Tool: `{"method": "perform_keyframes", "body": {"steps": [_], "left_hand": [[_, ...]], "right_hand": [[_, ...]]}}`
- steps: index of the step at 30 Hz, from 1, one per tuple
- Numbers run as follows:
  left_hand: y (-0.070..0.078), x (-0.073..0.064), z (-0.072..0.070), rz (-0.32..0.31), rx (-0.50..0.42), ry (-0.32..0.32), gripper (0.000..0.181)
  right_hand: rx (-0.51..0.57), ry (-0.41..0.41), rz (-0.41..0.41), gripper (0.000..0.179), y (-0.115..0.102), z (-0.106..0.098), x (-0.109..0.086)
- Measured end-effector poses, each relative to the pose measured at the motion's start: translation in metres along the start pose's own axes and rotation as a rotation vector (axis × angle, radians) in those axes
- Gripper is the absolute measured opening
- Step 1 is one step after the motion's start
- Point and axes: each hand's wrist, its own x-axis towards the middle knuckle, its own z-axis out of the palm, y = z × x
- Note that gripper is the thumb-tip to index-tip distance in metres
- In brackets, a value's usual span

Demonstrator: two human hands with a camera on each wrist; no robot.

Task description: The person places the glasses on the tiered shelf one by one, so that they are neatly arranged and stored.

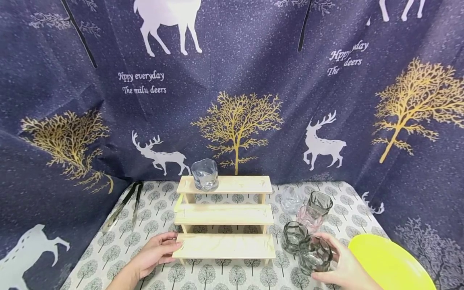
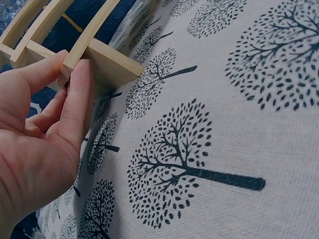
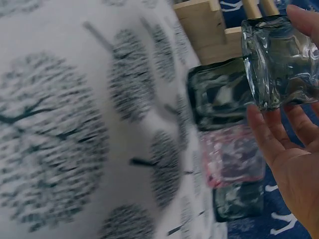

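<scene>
My left hand (image 1: 156, 254) pinches the left end of the lowest step of a three-step wooden shelf (image 1: 224, 246); the left wrist view shows thumb and fingers (image 2: 79, 107) on the board's corner. My right hand (image 1: 338, 262) grips a smoky grey glass tumbler (image 1: 314, 254) from its right side, thumb and fingers around the wall. Right beside it stands another grey glass (image 1: 294, 237), which it overlaps in the head view. Behind these are a pink glass (image 1: 309, 217), a third grey glass (image 1: 320, 202) and a clear glass (image 1: 292, 199). One clear glass (image 1: 205, 175) sits on the top step, towards its left.
Black-handled tongs (image 1: 127, 203) lie on the tree-print tablecloth (image 1: 159, 278) at the left. A yellow plate (image 1: 389, 262) is at the right, next to my right forearm. A dark blue deer-print curtain (image 1: 232, 72) hangs behind the table and along both sides.
</scene>
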Motion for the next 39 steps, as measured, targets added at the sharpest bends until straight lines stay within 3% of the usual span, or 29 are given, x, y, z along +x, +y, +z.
{"method": "perform_keyframes", "body": {"steps": [6, 12, 18, 25, 39], "left_hand": [[0.001, -0.001, 0.001, -0.005, -0.002, 0.003, 0.075], [0.002, 0.001, 0.000, 0.006, -0.015, 0.003, 0.072], [0.000, 0.001, 0.000, 0.004, -0.016, 0.013, 0.074], [-0.002, 0.001, -0.001, 0.020, -0.023, 0.007, 0.073], [-0.004, 0.000, -0.002, 0.032, -0.016, -0.001, 0.073]], "right_hand": [[-0.079, 0.080, 0.013, 0.087, -0.018, 0.001, 0.018], [-0.123, 0.129, 0.087, 0.087, -0.036, 0.005, 0.040], [-0.080, 0.143, 0.128, 0.087, -0.056, 0.013, 0.065], [-0.028, 0.156, 0.081, 0.088, -0.068, 0.020, 0.104], [-0.048, 0.174, 0.093, 0.088, -0.082, 0.043, 0.178]]}}
